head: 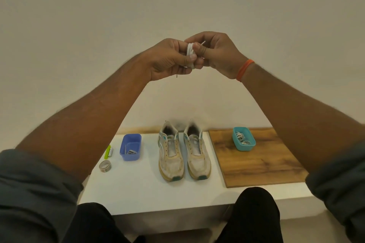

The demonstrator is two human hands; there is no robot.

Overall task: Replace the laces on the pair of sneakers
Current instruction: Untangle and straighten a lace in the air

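Two worn white sneakers with teal trim stand side by side on the white table, toes toward me: the left sneaker (170,156) and the right sneaker (196,153). Neither has laces in its eyelets. Both hands are raised high above the table. My left hand (167,59) and my right hand (215,53) meet there and together pinch a small bundle of white lace (190,53), with one lace tip sticking up past my right thumb.
A blue tub (130,147) left of the sneakers holds a lace. A teal tub (244,138) with several laces sits on a wooden board (256,163) at the right. A tape roll (105,165) and a green-white object (109,151) lie at the far left. My knees are below the table edge.
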